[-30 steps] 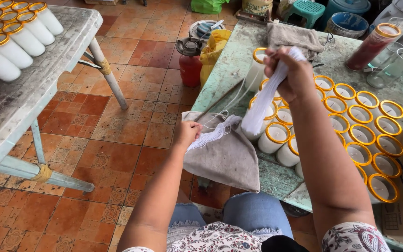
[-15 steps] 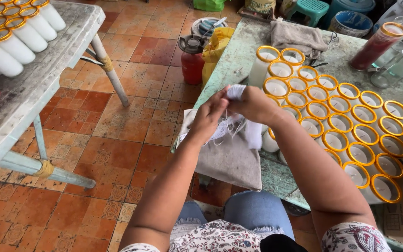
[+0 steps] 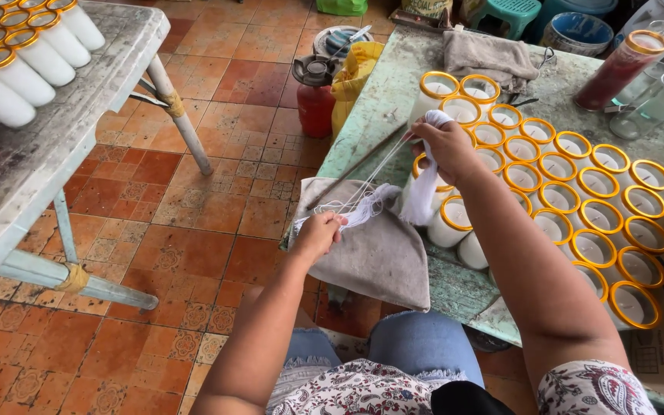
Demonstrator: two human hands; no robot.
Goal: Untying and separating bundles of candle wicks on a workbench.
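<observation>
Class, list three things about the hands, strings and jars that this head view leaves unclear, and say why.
1. How many strings the left hand pulls: too thin.
2. What binds the bundle: the right hand covers its top.
3. Some jars: the right arm hides them.

White wick strings [image 3: 424, 180] hang from my right hand [image 3: 447, 146]; my left hand [image 3: 318, 230] pinches more white strands over a grey cloth [image 3: 378, 257]. At two o'clock stand white candle jars [image 3: 570, 200] with orange-yellow rims on a worn pale-green table [image 3: 378, 115]. At twelve o'clock sits a red canister [image 3: 314, 104] beside a yellow bag [image 3: 351, 77]. The floor tiles [image 3: 194, 207] are terracotta with faded patterns. My jeans [image 3: 416, 346] are blue, my top [image 3: 363, 392] white with dark red floral print.
</observation>
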